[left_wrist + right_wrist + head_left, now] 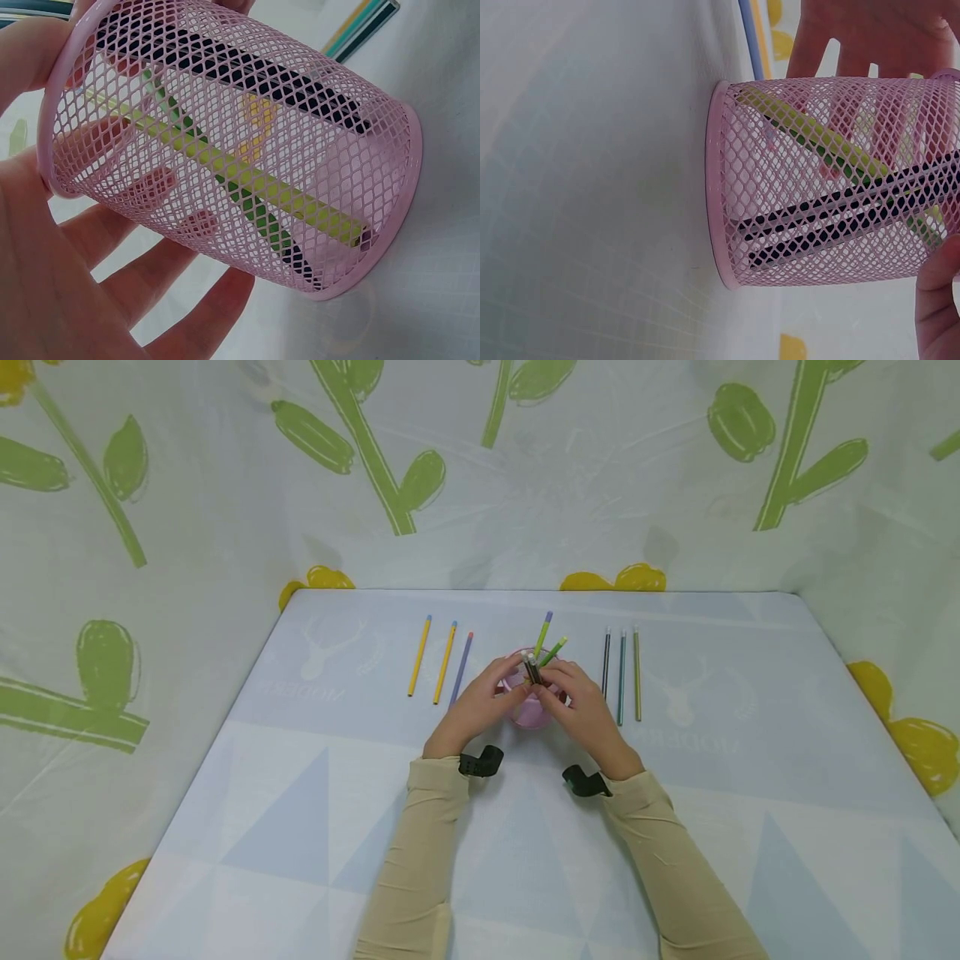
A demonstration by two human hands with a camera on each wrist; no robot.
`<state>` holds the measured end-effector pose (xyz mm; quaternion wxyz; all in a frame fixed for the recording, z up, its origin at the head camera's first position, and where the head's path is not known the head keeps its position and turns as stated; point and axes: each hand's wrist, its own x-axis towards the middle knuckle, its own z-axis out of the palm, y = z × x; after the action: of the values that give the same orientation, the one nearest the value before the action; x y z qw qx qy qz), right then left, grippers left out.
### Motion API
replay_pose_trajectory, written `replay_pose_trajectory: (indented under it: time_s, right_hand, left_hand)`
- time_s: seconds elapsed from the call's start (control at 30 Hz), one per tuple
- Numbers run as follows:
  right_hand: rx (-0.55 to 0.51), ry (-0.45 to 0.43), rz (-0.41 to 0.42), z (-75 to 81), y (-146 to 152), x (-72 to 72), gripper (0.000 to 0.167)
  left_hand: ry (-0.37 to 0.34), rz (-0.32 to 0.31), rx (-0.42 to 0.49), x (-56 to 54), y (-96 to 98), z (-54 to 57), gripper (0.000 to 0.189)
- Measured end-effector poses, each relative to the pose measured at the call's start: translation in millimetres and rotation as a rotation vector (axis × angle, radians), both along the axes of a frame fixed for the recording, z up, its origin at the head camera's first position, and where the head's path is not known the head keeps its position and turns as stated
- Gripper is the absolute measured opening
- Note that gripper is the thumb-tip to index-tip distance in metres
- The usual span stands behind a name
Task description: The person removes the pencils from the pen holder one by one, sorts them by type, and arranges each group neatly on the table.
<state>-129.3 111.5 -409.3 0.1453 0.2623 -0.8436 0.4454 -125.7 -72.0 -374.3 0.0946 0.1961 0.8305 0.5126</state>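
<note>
A pink mesh pencil cup (529, 717) stands upright on the table between both hands. My left hand (477, 703) holds it, with fingers (161, 277) spread along its far side and the thumb near the rim. My right hand (588, 714) is at the opposite side of the rim, its thumb and forefinger pinching two black pencils (533, 670) that stand in the cup. Also in the cup are a lime-green pencil (255, 180) and a darker green pencil (259, 217), leaning across each other. The two thumbs come close together over the near rim.
Left of the cup lie two yellow pencils (420, 656) and a blue-purple pencil (462, 664). To its right are a black pencil (606, 662), a teal pencil (622, 681) and an olive-green pencil (637, 677). Flower-patterned cloth (600, 485) surrounds the table (300, 827).
</note>
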Motion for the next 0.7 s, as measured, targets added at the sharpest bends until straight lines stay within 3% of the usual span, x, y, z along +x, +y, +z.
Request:
replay_pose_trajectory:
  time_s: [0.23,0.47,0.57,0.6,0.7]
  right_hand:
    - [0.004,0.015,-0.007,-3.3,0,-1.7,0.019]
    - [0.003,0.016,0.002,-3.7,1,-1.8,0.018]
    - [0.000,0.017,0.004,-3.7,1,-1.9,0.017]
    - [0.002,0.018,0.002,-3.6,1,-2.1,0.017]
    - [-0.005,0.027,-0.001,-2.9,1,-2.5,0.016]
  left_hand:
    - [0.006,-0.001,-0.011,0.6,0.2,0.6,0.052]
    - [0.014,0.009,-0.019,-17.9,-1.4,-33.5,0.056]
    - [0.030,0.016,-0.018,-18.4,-1.5,-36.5,0.058]
    - [0.027,0.016,-0.016,-16.0,-1.2,-32.0,0.057]
    - [0.041,0.021,-0.012,-15.8,-0.4,-32.1,0.056]
